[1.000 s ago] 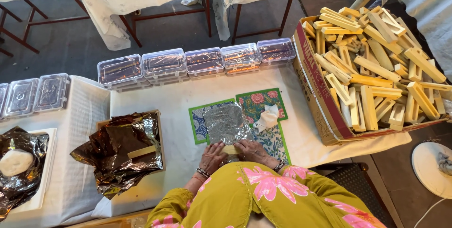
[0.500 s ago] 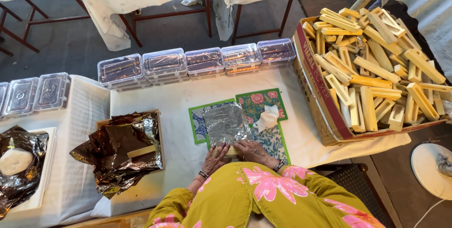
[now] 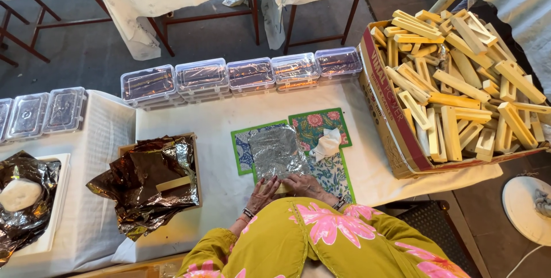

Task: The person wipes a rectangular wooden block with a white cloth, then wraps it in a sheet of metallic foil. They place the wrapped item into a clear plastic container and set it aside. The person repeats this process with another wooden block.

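Observation:
A silver foil sheet [image 3: 277, 151] lies on green-edged floral mats [image 3: 321, 126] on the white table. At its near edge sits a small pale yellow wooden block [image 3: 282, 186], mostly hidden between my hands. My left hand [image 3: 261, 193] presses on the block and foil edge from the left. My right hand [image 3: 305, 185] holds the block from the right, fingers curled over it. A crumpled white tissue [image 3: 328, 141] rests on the mats to the right of the foil.
A cardboard box [image 3: 390, 123] heaped with pale wooden pieces [image 3: 459, 82] stands at right. Clear lidded boxes [image 3: 249, 74] line the table's far edge. A box of dark foil sheets [image 3: 146, 180] sits at left, a white tray with foil and a white lump [image 3: 20, 195] beyond.
My hands have drawn slightly nearer my body at the foil's near edge, and the left hand's fingers have lifted and spread a little. Everything else is as before.

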